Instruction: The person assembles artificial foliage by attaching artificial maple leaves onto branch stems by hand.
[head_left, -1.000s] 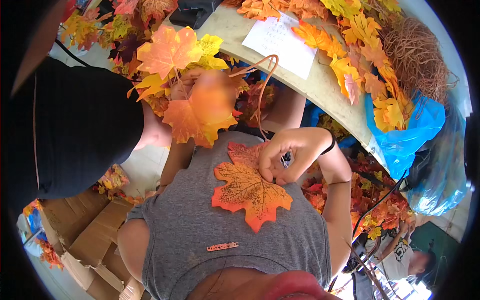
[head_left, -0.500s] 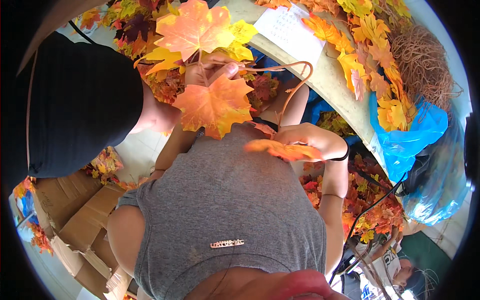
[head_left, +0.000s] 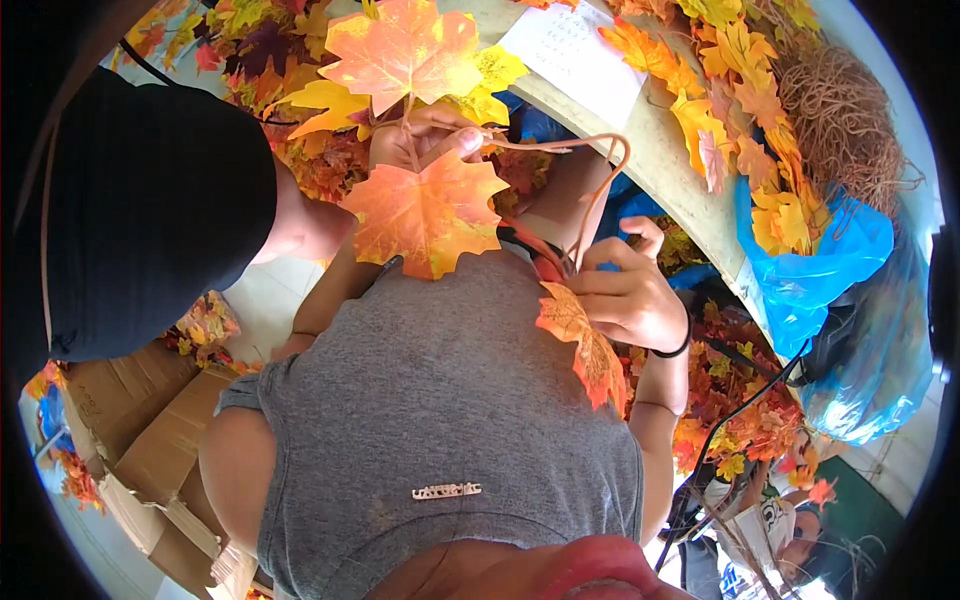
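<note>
My left hand [head_left: 425, 138] is closed around a brown artificial vine stem [head_left: 545, 146]. Two large orange maple leaves stand out from that grip, an upper leaf [head_left: 405, 55] and a lower leaf [head_left: 428, 215], with yellow leaves [head_left: 490, 85] behind. From there the stem arcs right and bends down to my right hand [head_left: 625, 295], whose fingers pinch it near its lower end while one finger stays raised. A smaller orange leaf [head_left: 590, 345] hangs beside those fingers, over my grey shirt. Exactly how leaf and stem meet there is hidden by the fingers.
A pale table [head_left: 670, 160] carries a white paper [head_left: 575, 65], more leaf strands [head_left: 745, 110] and a brown twine bundle [head_left: 840, 130]. Blue plastic bags [head_left: 810, 260] hang at its edge. Leaf heaps [head_left: 735, 400] lie below. Left are a person's dark sleeve [head_left: 160, 220] and cardboard boxes [head_left: 135, 410].
My right hand has turned and its fingers have lifted. The small leaf has swung from lying flat to hanging downward. My left hand keeps its grip nearly in place.
</note>
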